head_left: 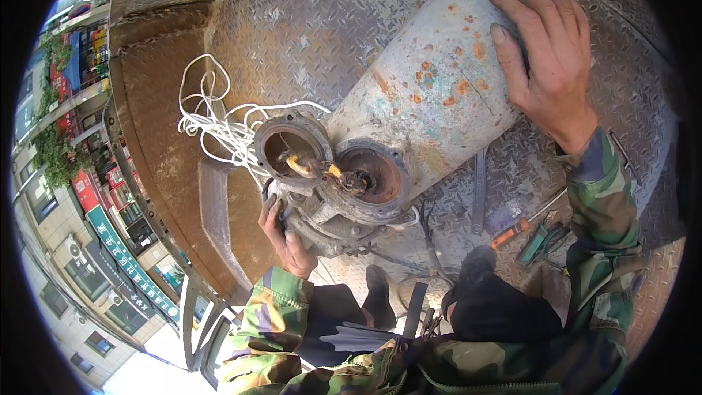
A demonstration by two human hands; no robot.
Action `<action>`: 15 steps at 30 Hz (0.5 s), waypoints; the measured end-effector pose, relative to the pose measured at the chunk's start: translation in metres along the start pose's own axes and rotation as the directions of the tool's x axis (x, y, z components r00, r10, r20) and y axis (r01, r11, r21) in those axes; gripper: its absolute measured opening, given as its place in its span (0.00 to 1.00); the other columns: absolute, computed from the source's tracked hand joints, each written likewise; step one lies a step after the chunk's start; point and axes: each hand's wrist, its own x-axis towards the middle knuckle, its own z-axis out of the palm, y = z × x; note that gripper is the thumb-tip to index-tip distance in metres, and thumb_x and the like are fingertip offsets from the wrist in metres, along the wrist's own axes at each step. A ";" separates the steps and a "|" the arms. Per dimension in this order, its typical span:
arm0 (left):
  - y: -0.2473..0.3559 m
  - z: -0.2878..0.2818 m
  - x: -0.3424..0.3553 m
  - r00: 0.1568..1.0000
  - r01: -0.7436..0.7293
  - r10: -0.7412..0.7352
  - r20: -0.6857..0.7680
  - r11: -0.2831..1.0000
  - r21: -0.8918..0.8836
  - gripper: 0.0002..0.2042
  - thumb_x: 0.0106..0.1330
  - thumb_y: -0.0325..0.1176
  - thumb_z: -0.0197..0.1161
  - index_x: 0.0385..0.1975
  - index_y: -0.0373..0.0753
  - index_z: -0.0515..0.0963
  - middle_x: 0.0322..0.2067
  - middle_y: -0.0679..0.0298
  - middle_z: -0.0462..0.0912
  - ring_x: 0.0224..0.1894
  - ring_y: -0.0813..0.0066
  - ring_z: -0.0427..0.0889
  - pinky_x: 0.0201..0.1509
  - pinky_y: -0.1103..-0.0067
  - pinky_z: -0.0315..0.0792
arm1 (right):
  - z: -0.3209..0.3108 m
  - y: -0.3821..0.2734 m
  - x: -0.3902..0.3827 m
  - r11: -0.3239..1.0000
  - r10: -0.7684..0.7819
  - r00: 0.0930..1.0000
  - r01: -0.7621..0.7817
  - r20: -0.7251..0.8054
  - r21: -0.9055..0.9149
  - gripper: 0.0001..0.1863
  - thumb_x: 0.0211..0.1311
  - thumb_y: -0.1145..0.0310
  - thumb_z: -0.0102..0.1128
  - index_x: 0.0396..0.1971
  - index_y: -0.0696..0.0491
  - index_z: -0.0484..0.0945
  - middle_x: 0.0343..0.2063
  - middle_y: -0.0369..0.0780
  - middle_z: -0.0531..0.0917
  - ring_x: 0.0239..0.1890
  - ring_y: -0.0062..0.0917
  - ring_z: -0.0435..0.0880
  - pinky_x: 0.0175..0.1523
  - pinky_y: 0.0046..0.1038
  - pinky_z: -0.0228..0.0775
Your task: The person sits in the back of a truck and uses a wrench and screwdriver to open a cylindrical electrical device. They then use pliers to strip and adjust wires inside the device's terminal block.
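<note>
A large grey metal cylinder (439, 80), paint-worn and spotted with rust, lies slantwise before me; it looks like a pump or motor body. Its near end carries a cast metal head (333, 230) with two round openings. A round flanged cover (292, 132) forms the left one, and yellow-ended wires (301, 167) run between it and the right opening (371, 168). My left hand (285, 238) grips the lower left edge of the cast head, its fingertips partly hidden. Spread over the cylinder's right side, my right hand (548, 51) lies with fingers apart.
White rope (208, 121) lies tangled left of the head. On the diamond-plate floor (285, 36) are a wrench (479, 190), an orange-handled screwdriver (510, 234) and green-handled pliers (537, 241). A rusty side wall (157, 124) rises at left, with a street beyond. My feet are close below.
</note>
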 end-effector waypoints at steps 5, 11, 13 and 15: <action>-0.003 -0.001 0.003 0.998 -0.066 0.066 -0.018 0.998 -0.022 0.33 0.80 0.52 0.47 0.70 0.26 0.69 0.70 0.38 0.67 0.75 0.43 0.66 0.81 0.55 0.57 | 0.008 0.016 -0.012 0.999 -0.023 0.999 0.024 0.048 -0.038 0.18 0.66 0.68 0.69 0.54 0.54 0.85 0.56 0.41 0.86 0.69 0.40 0.79 0.73 0.46 0.66; 0.016 -0.023 0.018 0.990 -0.049 0.049 0.132 0.999 -0.003 0.28 0.76 0.41 0.54 0.71 0.30 0.70 0.69 0.39 0.67 0.72 0.41 0.68 0.80 0.55 0.59 | 0.000 0.010 -0.011 0.998 0.032 0.999 -0.030 0.035 -0.058 0.14 0.68 0.68 0.68 0.51 0.55 0.86 0.52 0.42 0.87 0.67 0.38 0.81 0.74 0.46 0.64; 0.017 -0.036 0.021 0.984 0.013 -0.003 0.177 0.999 -0.051 0.26 0.73 0.35 0.61 0.69 0.31 0.72 0.68 0.42 0.70 0.70 0.45 0.72 0.77 0.58 0.64 | -0.018 -0.022 -0.004 0.989 0.141 0.982 -0.146 0.125 0.029 0.14 0.69 0.69 0.68 0.50 0.56 0.86 0.49 0.44 0.89 0.62 0.38 0.85 0.70 0.43 0.69; 0.017 -0.042 0.029 0.990 -0.132 0.134 0.041 0.990 -0.051 0.23 0.68 0.24 0.65 0.63 0.33 0.76 0.62 0.45 0.77 0.65 0.47 0.77 0.72 0.60 0.70 | -0.042 -0.067 0.005 0.936 0.229 0.948 -0.277 0.223 0.217 0.13 0.71 0.68 0.68 0.50 0.58 0.87 0.44 0.44 0.90 0.52 0.36 0.88 0.60 0.38 0.76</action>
